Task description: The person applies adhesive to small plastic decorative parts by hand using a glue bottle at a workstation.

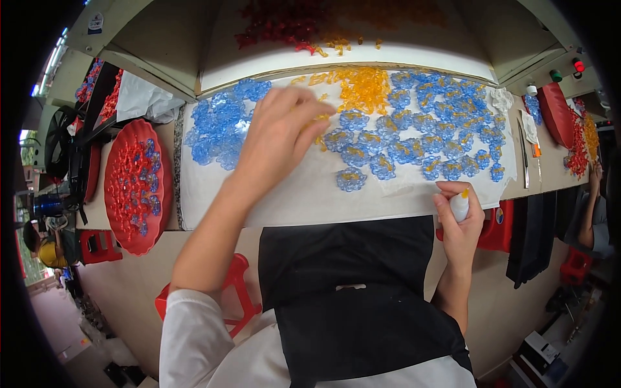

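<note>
My right hand point(460, 223) is wrapped round a small white squeeze bottle point(460, 205) with a yellow tip, held upright at the front edge of the table. My left hand point(275, 132) reaches over the white sheet point(284, 200), its fingers pointing right and smeared by motion. Close to those fingertips lie loose yellow translucent pieces point(321, 123); whether any is held cannot be made out. Plain blue translucent pieces point(223, 119) lie left of that hand, partly covered by it. To the right, many blue pieces point(407, 150) carry small yellow pieces on top.
A heap of yellow pieces point(364, 90) sits at the back middle. Red pieces point(281, 29) lie under the hood behind. A red scalloped tray point(165, 213) with red and blue parts stands left. Tweezers point(524, 155) lie right, near a red tray point(557, 116). A red stool point(242, 294) is below.
</note>
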Motion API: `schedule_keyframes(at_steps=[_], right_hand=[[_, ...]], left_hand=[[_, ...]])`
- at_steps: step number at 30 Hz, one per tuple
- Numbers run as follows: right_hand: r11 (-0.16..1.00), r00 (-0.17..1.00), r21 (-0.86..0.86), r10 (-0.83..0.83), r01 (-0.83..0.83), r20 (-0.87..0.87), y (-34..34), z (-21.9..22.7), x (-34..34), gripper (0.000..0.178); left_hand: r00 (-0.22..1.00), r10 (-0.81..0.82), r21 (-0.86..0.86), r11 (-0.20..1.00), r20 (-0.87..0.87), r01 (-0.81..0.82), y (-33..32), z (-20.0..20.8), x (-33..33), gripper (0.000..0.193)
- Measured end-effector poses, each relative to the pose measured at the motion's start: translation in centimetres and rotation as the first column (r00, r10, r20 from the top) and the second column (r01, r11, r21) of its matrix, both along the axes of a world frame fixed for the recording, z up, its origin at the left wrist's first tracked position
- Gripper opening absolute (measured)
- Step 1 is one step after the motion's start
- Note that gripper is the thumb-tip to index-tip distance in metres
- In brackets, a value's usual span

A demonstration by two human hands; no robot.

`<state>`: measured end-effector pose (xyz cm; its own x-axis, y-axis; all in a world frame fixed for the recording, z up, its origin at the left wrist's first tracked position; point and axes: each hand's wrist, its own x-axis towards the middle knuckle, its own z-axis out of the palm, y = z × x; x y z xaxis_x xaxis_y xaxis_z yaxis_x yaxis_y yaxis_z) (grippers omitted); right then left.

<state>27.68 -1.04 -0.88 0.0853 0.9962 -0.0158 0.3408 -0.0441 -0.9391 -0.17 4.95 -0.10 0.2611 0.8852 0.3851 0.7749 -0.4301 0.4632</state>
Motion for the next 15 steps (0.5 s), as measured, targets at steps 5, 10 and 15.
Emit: schedule_keyframes(at_steps=[5,10,15], right_hand=[[1.000,1.000,0.011,0.021,-0.021,0.015,-0.3,0.8,-0.3,0.014],[1.000,1.000,0.015,0.001,-0.001,0.031,-0.4,0.5,0.5,0.014],[1.000,1.000,0.007,-0.003,0.003,0.012,-0.1,0.5,0.8,0.014]], left_hand=[[0.944,-0.307,0.102,0.942,-0.121,0.319,6.0,0.5,3.9,0.015],[0.908,-0.359,-0.095,0.933,-0.217,0.347,8.1,-0.2,4.5,0.012],[0.912,-0.322,-0.018,0.944,-0.255,0.328,8.2,-0.3,2.3,0.011]])
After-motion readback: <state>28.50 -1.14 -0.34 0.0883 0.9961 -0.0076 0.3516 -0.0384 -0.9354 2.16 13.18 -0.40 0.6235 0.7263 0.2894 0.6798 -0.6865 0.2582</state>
